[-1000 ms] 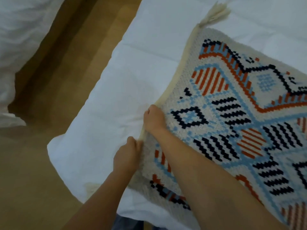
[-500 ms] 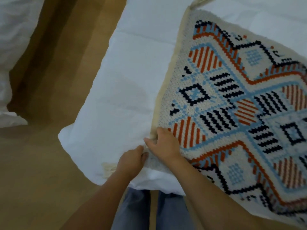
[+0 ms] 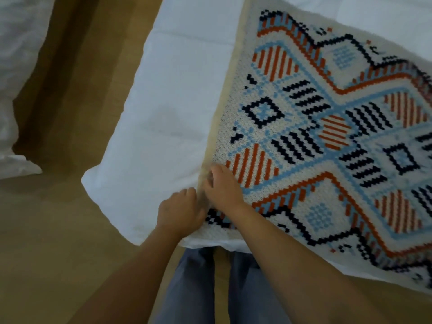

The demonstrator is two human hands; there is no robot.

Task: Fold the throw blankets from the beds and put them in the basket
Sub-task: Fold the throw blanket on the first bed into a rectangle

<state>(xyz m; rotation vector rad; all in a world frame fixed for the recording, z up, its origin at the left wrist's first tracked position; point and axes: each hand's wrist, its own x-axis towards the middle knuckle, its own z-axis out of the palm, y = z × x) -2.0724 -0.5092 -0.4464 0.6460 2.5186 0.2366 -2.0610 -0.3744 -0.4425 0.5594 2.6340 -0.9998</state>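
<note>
– Throw blanket [image 3: 315, 141], where is it?
– Spread flat on the white bed [image 3: 168, 108], running ahead and to the right of both hands. Cream knit, geometric pattern in orange, navy and light blue. Plain cream border down its left edge.
– Hands?
– Both at the blanket's near-left corner, close together, almost touching. Right hand [image 3: 224, 188] lies on top of the knit, fingers curled over the border, gripping it. Left hand [image 3: 180, 211] is just left of it, fingers curled in at the same edge, gripping the blanket too. There's blur there, so exact finger placement is unclear.
– Around that?
– Bare white bed cover left of and ahead of the left hand. Wooden floor [image 3: 53, 230] further left. More white bedding [image 3: 16, 66] far left, well apart from the hands. Below the forearms, the person's legs in blue-grey trousers [image 3: 194, 288], right at the bed's near edge.
</note>
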